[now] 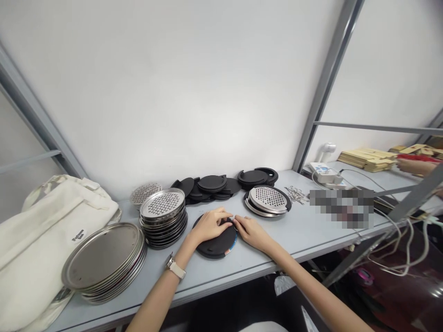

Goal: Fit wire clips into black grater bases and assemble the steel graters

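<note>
A black round disc [216, 244] with a blue and orange strip along its right edge lies on the grey table in front of me. My left hand [212, 225] rests over its upper part, thumb and fingers bent around the far right rim. At that same rim my right hand [252, 232] pinches with its fingertips, close to the left thumb. Whatever small piece is between the right fingers is mostly hidden. Left of the disc stands a stack of round metal grater plates [162, 204]. Beyond my right hand, perforated metal plates [269, 199] sit on a black holder.
Round metal trays [104, 258] are stacked at the left beside a white cloth bag [44, 240]. Black discs [212, 183] lie along the wall. Small metal pieces [296, 194] are scattered at right, before a blurred patch. Another person's hand [415, 166] shows far right, near wooden pieces [367, 159].
</note>
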Demonstrator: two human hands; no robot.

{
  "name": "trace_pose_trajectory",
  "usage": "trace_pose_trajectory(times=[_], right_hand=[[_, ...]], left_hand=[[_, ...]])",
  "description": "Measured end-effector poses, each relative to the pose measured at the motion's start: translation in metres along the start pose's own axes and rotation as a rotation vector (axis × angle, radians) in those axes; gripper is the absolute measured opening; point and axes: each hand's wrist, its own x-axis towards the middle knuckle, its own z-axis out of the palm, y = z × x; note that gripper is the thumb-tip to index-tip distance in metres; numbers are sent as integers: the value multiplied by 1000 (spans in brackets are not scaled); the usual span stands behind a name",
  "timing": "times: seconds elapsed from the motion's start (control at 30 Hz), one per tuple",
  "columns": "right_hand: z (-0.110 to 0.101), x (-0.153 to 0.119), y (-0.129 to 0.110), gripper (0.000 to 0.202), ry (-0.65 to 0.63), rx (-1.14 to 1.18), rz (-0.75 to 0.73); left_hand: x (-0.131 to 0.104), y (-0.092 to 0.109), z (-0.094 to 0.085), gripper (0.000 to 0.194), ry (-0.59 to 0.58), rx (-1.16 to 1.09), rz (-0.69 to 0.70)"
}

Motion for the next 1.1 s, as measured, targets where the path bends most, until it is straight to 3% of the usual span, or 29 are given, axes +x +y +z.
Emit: trace_pose_trajectory(times=[0.3, 0.57, 1.1], right_hand=[[1, -1, 1, 30, 13, 51, -15], [1, -1, 2, 30, 0, -3, -11], [1, -3, 0, 31, -6, -30, -12]], left_hand=[[-1, 6, -3, 26, -15, 14, -17], [-3, 5, -2, 32, 41, 52, -39], [-4, 3, -1, 24, 35, 50, -7]])
